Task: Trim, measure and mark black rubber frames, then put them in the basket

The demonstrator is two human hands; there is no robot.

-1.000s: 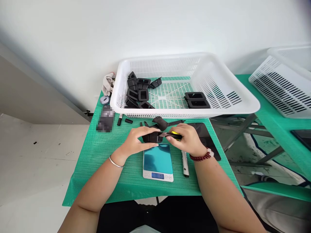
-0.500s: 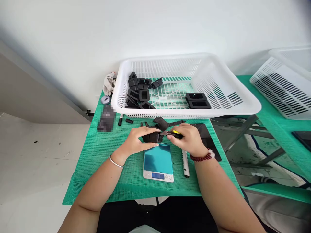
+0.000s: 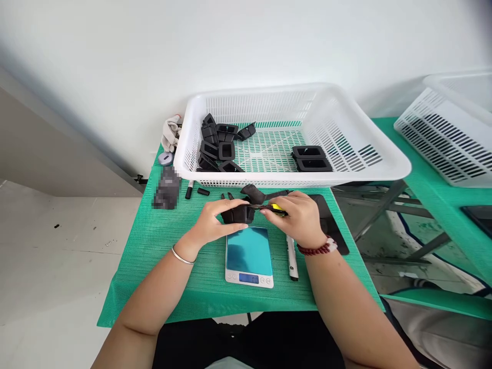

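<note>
My left hand [image 3: 212,219] is closed around a black molded part [image 3: 238,215], thumb in front and fingers behind. In my right hand [image 3: 298,215] is a yellow and black utility knife [image 3: 277,208], its blade laid along the upper edge of the part. Just in front of the part lies a small digital scale [image 3: 249,251] with a shiny teal plate and a lit display. Black scraps [image 3: 253,193] sit on the green table cover behind my hands. A white marker [image 3: 291,259] lies below my right hand.
A large white plastic basket [image 3: 292,177] stands at the back, with several black parts [image 3: 226,151] at its left and a few at its right. A dark flat tablet-like object [image 3: 331,225] lies right of my hand. A second basket [image 3: 446,138] stands farther right.
The knife blade has turned flatter along the top edge of the black part, and the part has tilted slightly. Both hands stay in nearly the same place.
</note>
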